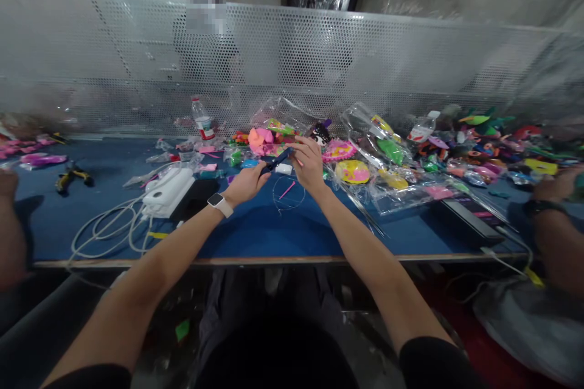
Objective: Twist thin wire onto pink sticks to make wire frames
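Note:
Above the middle of the blue table, my left hand (246, 185), with a white watch on its wrist, is closed round one end of a dark blue elongated thing (279, 160). Its exact kind is not clear. At the other end of it, my right hand (308, 161) has its fingers bent and gripping. Just below the hands lie a small white piece (285, 169), a thin wire loop (292, 207) and a pink stick (288, 189). Beyond my fingers is a pink-and-orange soft toy piece (260, 141).
A white power bank (168, 192) with looped cables lies left, near yellow-black pliers (73, 179). Plastic bags, colourful pieces and a bottle (203, 118) line the perforated metal screen (292, 48). A black box (468, 219) sits right. Other people's arms reach in at both sides.

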Demonstrator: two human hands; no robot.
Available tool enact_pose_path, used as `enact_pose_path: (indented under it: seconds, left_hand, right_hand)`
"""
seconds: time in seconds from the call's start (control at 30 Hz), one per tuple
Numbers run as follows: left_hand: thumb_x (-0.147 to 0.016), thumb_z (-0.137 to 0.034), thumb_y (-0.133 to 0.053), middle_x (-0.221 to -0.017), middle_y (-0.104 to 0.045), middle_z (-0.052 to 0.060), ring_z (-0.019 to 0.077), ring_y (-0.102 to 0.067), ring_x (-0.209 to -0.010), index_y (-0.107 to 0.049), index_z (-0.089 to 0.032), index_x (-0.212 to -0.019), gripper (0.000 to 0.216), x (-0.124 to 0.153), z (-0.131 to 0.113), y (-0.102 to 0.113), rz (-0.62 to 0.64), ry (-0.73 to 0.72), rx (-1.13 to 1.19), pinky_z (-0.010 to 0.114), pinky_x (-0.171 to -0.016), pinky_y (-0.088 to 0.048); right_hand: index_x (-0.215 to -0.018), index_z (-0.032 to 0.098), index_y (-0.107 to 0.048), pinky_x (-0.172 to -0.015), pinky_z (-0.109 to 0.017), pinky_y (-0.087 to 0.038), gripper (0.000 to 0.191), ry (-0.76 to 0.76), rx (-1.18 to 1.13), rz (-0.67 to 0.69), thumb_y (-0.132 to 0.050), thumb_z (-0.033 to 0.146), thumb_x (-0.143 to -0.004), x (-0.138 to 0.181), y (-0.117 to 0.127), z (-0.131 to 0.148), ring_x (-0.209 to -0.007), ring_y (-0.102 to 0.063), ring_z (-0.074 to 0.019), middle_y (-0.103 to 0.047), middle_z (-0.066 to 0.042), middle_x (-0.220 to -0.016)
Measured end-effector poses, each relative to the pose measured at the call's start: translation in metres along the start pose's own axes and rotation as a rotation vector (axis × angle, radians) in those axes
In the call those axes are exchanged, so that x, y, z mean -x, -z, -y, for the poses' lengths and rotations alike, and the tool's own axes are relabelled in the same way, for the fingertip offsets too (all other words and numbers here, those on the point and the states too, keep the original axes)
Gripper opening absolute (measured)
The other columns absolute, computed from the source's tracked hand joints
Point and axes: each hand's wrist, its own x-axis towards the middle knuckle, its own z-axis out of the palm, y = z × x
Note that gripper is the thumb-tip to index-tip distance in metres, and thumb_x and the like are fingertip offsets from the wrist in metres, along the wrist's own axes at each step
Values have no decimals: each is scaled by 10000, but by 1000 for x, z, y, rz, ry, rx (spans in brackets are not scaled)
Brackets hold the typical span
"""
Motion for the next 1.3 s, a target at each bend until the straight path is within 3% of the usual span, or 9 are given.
enact_pose_path:
  seconds: [0.13, 0.3, 0.4, 0.53, 0.77, 0.9, 1.03, 1.13, 1.3]
  left_hand:
    - [-1123, -452, -357, -1089, -757, 189, 326, -748, -1004, -579, -91, -1400, 506, 2, 9, -1, -2, -71, 67, 444, -909, -579]
    - [-1101, -555, -349, -1379, -682, 240, 363, -680, -1267, -523, -81, -1489, 636, 3, 16, -1, -10, -150, 125, 496, -1082, -538]
    - [-1097, -586, -339, -1469, -634, 233, 356, -629, -1356, -488, -98, -1529, 668, 3, 16, 1, -16, -184, 160, 498, -1160, -498]
    - [-1094, -605, -328, -1521, -595, 226, 352, -582, -1415, -466, -112, -1548, 684, 3, 16, 8, -16, -205, 157, 511, -1214, -452]
    - [-1072, -561, -409, -1517, -588, 221, 369, -535, -1446, -484, -115, -1542, 653, 2, 22, 21, 9, -185, 34, 542, -1226, -427]
    - [-1076, -569, -435, -1488, -596, 209, 377, -537, -1413, -504, -132, -1531, 635, -1, 26, 23, -39, -89, -141, 534, -1222, -402]
    - [-1072, -575, -452, -1437, -598, 268, 435, -544, -1342, -513, -91, -1509, 655, -4, 43, 15, -193, 193, -333, 599, -1165, -394]
    - [-1066, -546, -464, -1407, -604, 311, 469, -537, -1332, -527, -68, -1472, 630, -4, 65, 6, -195, 350, -385, 646, -1126, -389]
    - [-1045, -465, -534, -1455, -570, 354, 517, -475, -1408, -525, -43, -1476, 603, 0, 87, 0, -119, 390, -407, 756, -1164, -268]
  right_hand:
    - [-1139, 347, -809, -1068, -500, -481, 195, 39, 108, -2, -656, 262, -1053, 0, 4, -7, -1217, -663, -265, -809, -18, -1195]
    - [-1278, 400, -774, -1042, -463, -456, 306, 136, 173, 34, -615, 232, -1077, -1, 15, -8, -1138, -649, -234, -806, 7, -1229]
    - [-1344, 444, -736, -1048, -497, -470, 368, 100, 140, 97, -572, 232, -1091, -2, 23, -8, -1153, -639, -249, -784, 11, -1287]
    - [-1390, 427, -721, -1030, -521, -534, 395, 40, 24, 162, -486, 266, -1116, -4, 28, -4, -1121, -666, -268, -757, -40, -1276]
    - [-1307, 349, -762, -1051, -539, -575, 338, 44, -105, 108, -482, 333, -1119, -7, 28, 3, -1174, -682, -292, -736, -91, -1190]
    - [-1235, 318, -776, -1026, -555, -584, 291, -49, -67, -26, -518, 367, -1110, -11, 33, -8, -1147, -687, -295, -729, -100, -1160]
    - [-1209, 303, -774, -1009, -551, -590, 251, -74, -73, -115, -554, 345, -1097, -11, 32, -19, -1117, -685, -282, -715, -97, -1160]
    - [-1218, 311, -770, -1002, -541, -598, 241, -66, -104, -74, -569, 310, -1085, -9, 25, -21, -1116, -679, -279, -701, -92, -1161]
    - [-1222, 310, -763, -1021, -518, -591, 239, -31, -138, 27, -578, 265, -1078, -6, 14, -14, -1123, -675, -267, -691, -89, -1151]
